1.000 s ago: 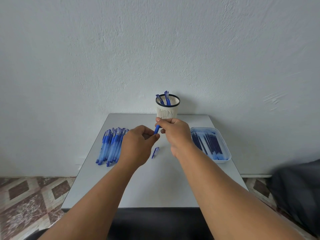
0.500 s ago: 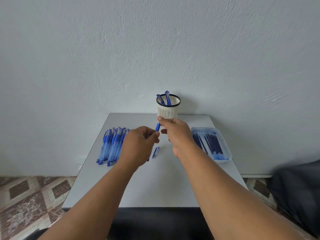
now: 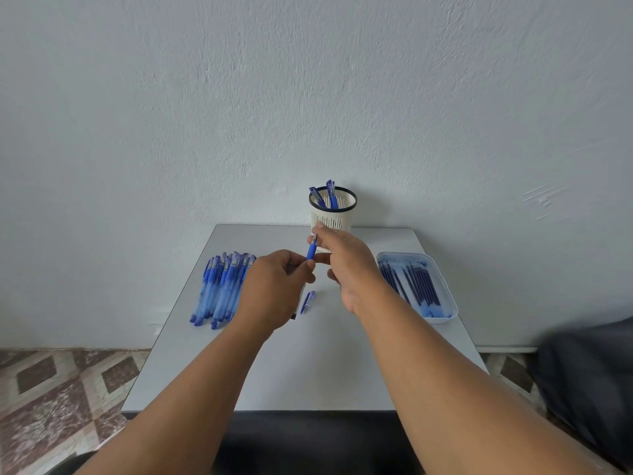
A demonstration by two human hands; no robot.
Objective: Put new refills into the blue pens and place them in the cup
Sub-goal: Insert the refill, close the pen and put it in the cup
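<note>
Grey table (image 3: 308, 371): both hands (image 3: 274, 289) hold pen (image 3: 311, 252) before cup (image 3: 333, 214).

No text, label, brand, number or sign can be read anywhere in view.

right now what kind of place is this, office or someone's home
Probably a room in a home, not an office: a small grey table pushed against a bare textured wall, with patterned floor tiles beside it.
</note>
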